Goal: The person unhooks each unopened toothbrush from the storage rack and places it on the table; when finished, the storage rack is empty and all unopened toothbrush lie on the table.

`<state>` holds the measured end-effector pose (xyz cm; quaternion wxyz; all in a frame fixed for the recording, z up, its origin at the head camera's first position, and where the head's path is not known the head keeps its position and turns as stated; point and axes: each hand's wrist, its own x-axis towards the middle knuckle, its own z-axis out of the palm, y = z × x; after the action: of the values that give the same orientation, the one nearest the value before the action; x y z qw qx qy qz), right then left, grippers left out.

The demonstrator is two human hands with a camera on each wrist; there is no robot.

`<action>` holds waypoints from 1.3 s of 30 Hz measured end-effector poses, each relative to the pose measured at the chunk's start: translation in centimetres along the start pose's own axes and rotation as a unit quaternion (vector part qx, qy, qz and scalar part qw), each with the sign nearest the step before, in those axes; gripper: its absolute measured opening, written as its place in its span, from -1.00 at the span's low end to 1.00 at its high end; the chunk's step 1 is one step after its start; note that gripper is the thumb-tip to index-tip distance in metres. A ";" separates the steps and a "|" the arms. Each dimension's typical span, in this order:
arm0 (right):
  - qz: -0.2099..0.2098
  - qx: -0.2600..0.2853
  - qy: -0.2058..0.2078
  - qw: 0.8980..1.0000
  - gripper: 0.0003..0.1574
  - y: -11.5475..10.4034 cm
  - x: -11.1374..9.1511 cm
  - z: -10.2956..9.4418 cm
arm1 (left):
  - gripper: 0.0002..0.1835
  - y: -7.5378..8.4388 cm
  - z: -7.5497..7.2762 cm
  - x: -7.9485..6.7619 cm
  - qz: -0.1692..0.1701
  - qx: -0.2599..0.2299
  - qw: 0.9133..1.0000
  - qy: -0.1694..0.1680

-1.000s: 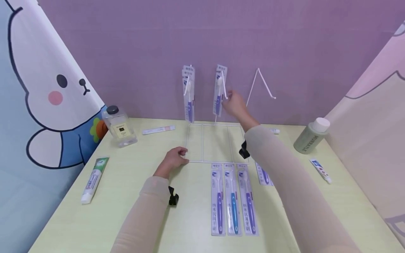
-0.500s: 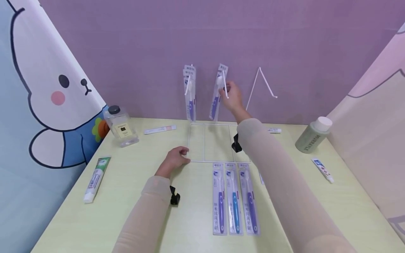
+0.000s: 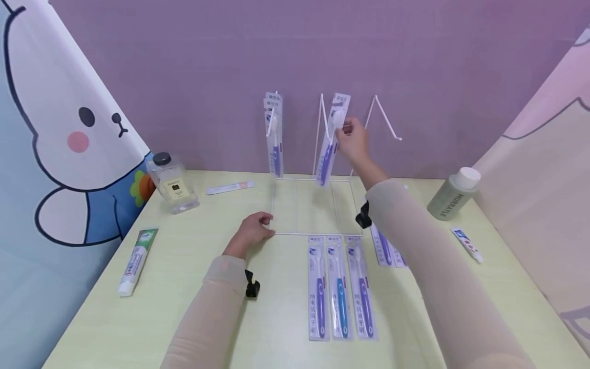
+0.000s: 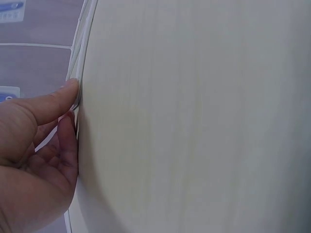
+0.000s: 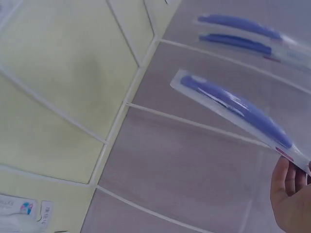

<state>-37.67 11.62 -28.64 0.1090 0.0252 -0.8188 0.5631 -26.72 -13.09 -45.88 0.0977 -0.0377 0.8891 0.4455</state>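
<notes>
While my left hand (image 3: 252, 229) pinches the wire rack (image 3: 295, 234) below, my right hand (image 3: 354, 141) grips the tilted toothbrush package (image 3: 328, 154), just left of my fingers, by the middle hook (image 3: 325, 115). I'd judge this is hanging or unhooking; next calls for steering carefully around the prong.

Pale table (image 3: 267, 328) under wire rack (image 3: 295, 205), packaged toothbrushes (image 3: 341, 292), two bottles (image 3: 174, 189), toothpaste tubes (image 3: 138, 262) and probably a slim carton (image 3: 230, 188).
</notes>
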 end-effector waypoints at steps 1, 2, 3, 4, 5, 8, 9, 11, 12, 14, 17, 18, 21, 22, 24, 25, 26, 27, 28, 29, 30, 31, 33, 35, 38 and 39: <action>0.001 0.011 -0.013 1.000 -0.64 0.3 -0.4 -0.1 | -0.51 0.0 0.0 0.0 0.000 0.000 1.000 0.000; 0.003 0.021 -0.028 0.999 -0.62 0.5 -1.0 -0.1 | -0.51 0.0 0.0 0.0 -0.001 -0.001 1.000 0.000; 0.003 0.025 -0.044 0.999 -0.61 0.8 -1.6 -0.1 | -0.51 0.0 0.0 0.0 -0.002 -0.001 1.000 0.001; 0.005 0.027 -0.061 0.998 -0.61 1.1 -2.3 0.0 | -0.51 0.0 0.0 0.0 -0.003 -0.003 1.000 0.002; 0.011 0.028 -0.077 0.997 -0.59 1.4 -3.1 0.2 | -0.52 0.0 0.0 0.0 -0.003 -0.003 1.000 0.002; 0.023 0.022 -0.119 0.992 -0.54 2.4 -5.5 1.0 | -0.53 0.1 0.1 0.0 -0.004 -0.008 1.000 0.003; 0.028 0.021 -0.132 0.991 -0.52 2.8 -6.3 1.3 | -0.53 0.1 0.1 0.0 -0.003 -0.009 1.000 0.002; 0.042 0.022 -0.155 0.987 -0.49 3.5 -7.9 2.0 | -0.53 0.1 0.1 0.0 -0.004 -0.008 1.000 0.001; 0.051 0.023 -0.165 0.985 -0.48 3.9 -8.6 2.4 | -0.53 0.1 0.1 0.0 -0.003 -0.007 1.000 0.000; 0.067 0.019 -0.185 0.980 -0.46 4.7 -10.1 3.1 | -0.52 0.1 0.1 -0.1 -0.003 -0.007 1.000 -0.002; 0.089 0.006 -0.212 0.973 -0.42 5.6 -12.3 4.1 | -0.52 0.0 0.1 -0.1 -0.001 -0.005 1.000 -0.003; 0.095 0.004 -0.223 0.970 -0.40 5.9 -12.9 4.3 | -0.52 0.0 0.1 -0.1 -0.001 -0.005 1.000 -0.002; 0.116 0.003 -0.253 0.960 -0.35 6.9 -14.7 5.0 | -0.52 0.0 0.1 0.0 0.003 -0.002 1.000 -0.001; 0.125 0.003 -0.262 0.957 -0.34 7.3 -15.2 5.1 | -0.52 0.0 0.1 0.0 0.005 -0.001 1.000 -0.001; 0.141 0.009 -0.279 0.950 -0.31 7.8 -16.1 5.3 | -0.52 0.0 0.0 0.1 0.006 0.000 1.000 0.000; 0.154 0.013 -0.287 0.946 -0.29 8.0 -16.5 5.3 | -0.52 0.0 0.1 0.1 0.006 0.000 1.000 0.000; 0.167 0.021 -0.293 0.941 -0.28 8.2 -16.8 5.4 | -0.52 -0.1 0.1 0.1 0.005 -0.001 1.000 0.000; 0.179 0.030 -0.298 0.937 -0.26 8.4 -17.1 5.4 | -0.51 -0.1 0.1 0.1 0.005 -0.002 1.000 0.000; 0.191 0.034 -0.304 0.933 -0.25 8.4 -17.3 5.4 | -0.51 -0.1 0.1 0.1 0.004 -0.003 1.000 0.001; 0.206 0.037 -0.309 0.928 -0.23 8.5 -17.6 5.4 | -0.51 -0.1 0.2 0.1 0.002 -0.003 1.000 0.002; 0.220 0.034 -0.312 0.924 -0.20 8.5 -17.7 5.4 | -0.51 -0.1 0.2 0.1 0.002 -0.004 1.000 0.001; 0.228 0.027 -0.318 0.920 -0.18 8.5 -17.9 5.4 | -0.51 -0.2 0.2 0.1 0.001 -0.003 1.000 0.002; 0.228 -0.003 -0.330 0.916 -0.16 8.5 -18.1 5.4 | -0.51 -0.2 0.2 0.1 -0.001 -0.004 1.000 0.003; 0.227 -0.033 -0.340 0.912 -0.14 8.5 -18.3 5.4 | -0.52 -0.2 0.2 0.1 -0.002 -0.004 1.000 0.003; 0.214 -0.059 -0.356 0.908 -0.13 8.5 -18.5 5.4 | -0.52 -0.1 0.2 0.2 -0.002 -0.005 1.000 0.004; 0.213 -0.063 -0.361 0.906 -0.13 8.6 -18.5 5.5 | -0.52 -0.1 0.2 0.1 -0.002 -0.004 1.000 0.005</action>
<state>-21.87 8.14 -42.20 -0.3146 0.0449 -0.8220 0.4726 -26.82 -12.97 -46.11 0.0941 -0.0414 0.8879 0.4485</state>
